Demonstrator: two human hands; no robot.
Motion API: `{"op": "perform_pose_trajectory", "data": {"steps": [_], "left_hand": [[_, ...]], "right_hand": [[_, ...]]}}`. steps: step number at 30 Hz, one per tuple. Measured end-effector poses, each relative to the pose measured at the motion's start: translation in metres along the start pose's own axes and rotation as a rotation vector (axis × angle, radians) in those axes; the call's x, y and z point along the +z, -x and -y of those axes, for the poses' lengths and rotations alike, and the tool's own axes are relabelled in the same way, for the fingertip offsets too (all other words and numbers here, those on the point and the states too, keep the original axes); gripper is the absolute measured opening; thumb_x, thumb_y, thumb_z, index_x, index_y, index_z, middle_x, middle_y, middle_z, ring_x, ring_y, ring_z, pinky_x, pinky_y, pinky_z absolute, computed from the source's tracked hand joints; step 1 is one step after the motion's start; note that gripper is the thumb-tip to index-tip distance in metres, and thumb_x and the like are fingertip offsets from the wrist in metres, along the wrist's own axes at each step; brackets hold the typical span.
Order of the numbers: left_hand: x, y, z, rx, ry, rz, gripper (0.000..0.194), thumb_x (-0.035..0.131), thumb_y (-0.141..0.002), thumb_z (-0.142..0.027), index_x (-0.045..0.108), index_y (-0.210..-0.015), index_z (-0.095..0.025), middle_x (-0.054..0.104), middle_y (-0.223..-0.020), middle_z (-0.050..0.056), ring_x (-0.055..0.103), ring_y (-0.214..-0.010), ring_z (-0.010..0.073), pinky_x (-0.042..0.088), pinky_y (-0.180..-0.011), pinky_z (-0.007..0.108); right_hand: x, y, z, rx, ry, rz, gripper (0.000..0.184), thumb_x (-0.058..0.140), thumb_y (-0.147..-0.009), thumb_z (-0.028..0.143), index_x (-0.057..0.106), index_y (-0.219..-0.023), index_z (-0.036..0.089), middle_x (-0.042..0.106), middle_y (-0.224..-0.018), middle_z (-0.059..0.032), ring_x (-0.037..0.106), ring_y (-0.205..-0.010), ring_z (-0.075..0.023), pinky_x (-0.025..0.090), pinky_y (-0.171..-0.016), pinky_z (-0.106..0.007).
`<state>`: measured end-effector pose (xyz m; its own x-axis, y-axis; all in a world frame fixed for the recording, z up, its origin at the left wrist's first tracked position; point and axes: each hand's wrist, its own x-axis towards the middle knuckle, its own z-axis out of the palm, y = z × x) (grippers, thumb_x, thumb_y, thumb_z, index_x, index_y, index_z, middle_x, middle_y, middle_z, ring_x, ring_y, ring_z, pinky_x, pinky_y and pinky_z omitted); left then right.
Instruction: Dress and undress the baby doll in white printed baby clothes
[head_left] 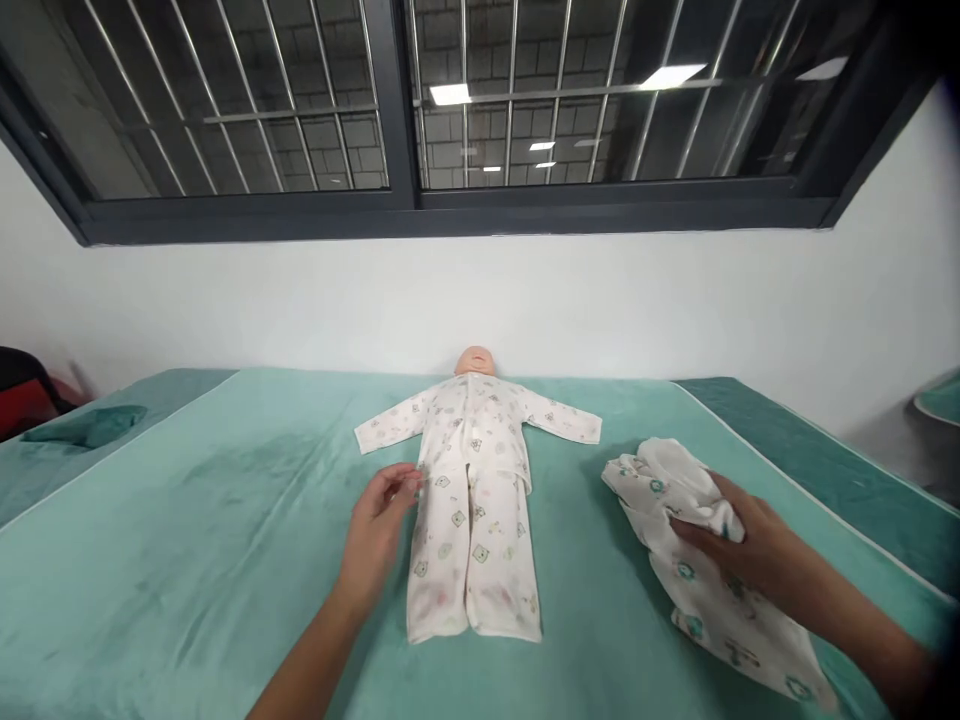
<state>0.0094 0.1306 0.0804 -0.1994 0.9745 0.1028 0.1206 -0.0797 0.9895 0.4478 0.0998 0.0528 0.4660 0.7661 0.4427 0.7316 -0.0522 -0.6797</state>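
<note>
A baby doll [475,360] lies on its back on the bed, its head toward the wall. It wears, or has laid over it, a white long-sleeved baby top [476,415] with small animal prints, both sleeves spread out. Below are white printed baby pants [442,560], legs side by side and flat. My left hand [380,520] is beside the top's lower left edge, fingers loosely bent, with nothing visible in them; whether the fingertips touch the cloth is unclear. On the right, my right hand [739,530] grips a bunched white baby garment [697,570] with teal prints, its lower part hanging down.
A green sheet [225,520] with white piping covers the bed. A white wall [300,300] and a dark-framed barred window [405,210] stand behind. At the left edge are a red and black item [26,395] and a small green cushion-like piece [86,427].
</note>
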Motion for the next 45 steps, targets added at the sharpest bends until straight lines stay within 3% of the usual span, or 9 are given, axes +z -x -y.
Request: {"op": "perform_pose_trajectory", "data": {"steps": [3,5,7,10,13,17,22,35,45], "left_hand": [[0.008,-0.030,0.003,0.055,-0.104,-0.011,0.033,0.058,-0.085,-0.047,0.065,-0.105,-0.022,0.069,-0.108,0.006,0.061,-0.101,0.0222,0.045,-0.091,0.036],[0.016,-0.054,0.003,0.098,-0.176,-0.016,0.031,0.056,-0.086,-0.046,0.066,-0.103,-0.023,0.069,-0.107,0.005,0.061,-0.099,0.0217,0.045,-0.090,0.036],[0.027,-0.079,0.001,0.172,-0.229,0.001,0.028,0.054,-0.087,-0.042,0.068,-0.100,-0.023,0.070,-0.108,0.004,0.061,-0.098,0.0210,0.044,-0.091,0.035],[0.046,-0.123,-0.005,0.305,-0.270,0.041,0.026,0.050,-0.088,-0.035,0.069,-0.099,-0.023,0.070,-0.109,0.005,0.061,-0.101,0.0213,0.045,-0.091,0.036],[0.068,-0.169,-0.008,0.363,-0.302,0.039,0.027,0.048,-0.086,-0.026,0.070,-0.100,-0.021,0.070,-0.110,0.006,0.061,-0.103,0.0214,0.045,-0.093,0.037],[0.092,-0.211,0.000,0.379,-0.349,0.088,0.033,0.046,-0.082,-0.015,0.070,-0.103,-0.020,0.068,-0.108,0.007,0.062,-0.101,0.0207,0.046,-0.096,0.038],[0.099,-0.218,0.017,0.420,-0.340,0.160,0.040,0.041,-0.084,-0.013,0.070,-0.109,-0.023,0.064,-0.114,0.006,0.058,-0.111,0.0200,0.042,-0.102,0.036],[0.096,-0.215,0.016,0.466,-0.404,0.194,0.041,0.039,-0.089,-0.016,0.068,-0.117,-0.026,0.064,-0.123,0.003,0.055,-0.116,0.0208,0.039,-0.105,0.038],[0.093,-0.206,0.014,0.491,-0.404,0.190,0.042,0.037,-0.090,-0.015,0.068,-0.117,-0.029,0.066,-0.121,-0.001,0.055,-0.114,0.0206,0.039,-0.104,0.038]], "right_hand": [[-0.002,0.001,0.037,-0.079,0.200,0.001,0.093,0.081,-0.051,0.064,0.056,-0.131,0.024,0.058,-0.123,-0.0277,0.057,-0.111,-0.0462,0.046,-0.072,-0.054],[0.018,0.006,0.078,-0.093,0.036,-0.099,0.069,0.069,-0.072,0.061,0.054,-0.129,0.027,0.059,-0.122,-0.0191,0.061,-0.105,-0.0364,0.049,-0.076,-0.049],[0.059,0.008,0.122,-0.113,-0.202,-0.011,0.042,0.057,-0.084,0.055,0.058,-0.117,0.028,0.062,-0.112,-0.0111,0.063,-0.091,-0.0267,0.051,-0.071,-0.042],[0.141,-0.007,0.180,-0.225,-0.359,0.241,0.028,0.051,-0.089,0.042,0.059,-0.108,0.023,0.060,-0.108,-0.0087,0.060,-0.091,-0.0218,0.049,-0.072,-0.035],[0.213,-0.045,0.218,-0.200,-0.350,0.240,0.022,0.052,-0.085,0.031,0.058,-0.103,0.021,0.060,-0.101,-0.0064,0.058,-0.087,-0.0196,0.045,-0.082,-0.035],[0.259,-0.085,0.234,-0.146,-0.226,0.376,0.020,0.049,-0.087,0.036,0.055,-0.100,0.022,0.061,-0.092,-0.0040,0.057,-0.079,-0.0191,0.041,-0.069,-0.031],[0.267,-0.089,0.229,-0.156,-0.174,0.431,0.029,0.055,-0.083,0.047,0.048,-0.095,0.022,0.061,-0.087,-0.0033,0.055,-0.074,-0.0190,0.035,-0.061,-0.028],[0.276,-0.109,0.222,-0.243,-0.163,0.497,0.016,0.049,-0.081,0.029,0.047,-0.067,0.023,0.057,-0.067,0.0012,0.048,-0.063,-0.0158,0.029,-0.058,-0.028],[0.279,-0.109,0.215,-0.049,-0.412,0.371,0.013,0.049,-0.077,0.032,0.050,-0.068,0.022,0.054,-0.063,0.0034,0.049,-0.063,-0.0151,0.036,-0.060,-0.026]]}}
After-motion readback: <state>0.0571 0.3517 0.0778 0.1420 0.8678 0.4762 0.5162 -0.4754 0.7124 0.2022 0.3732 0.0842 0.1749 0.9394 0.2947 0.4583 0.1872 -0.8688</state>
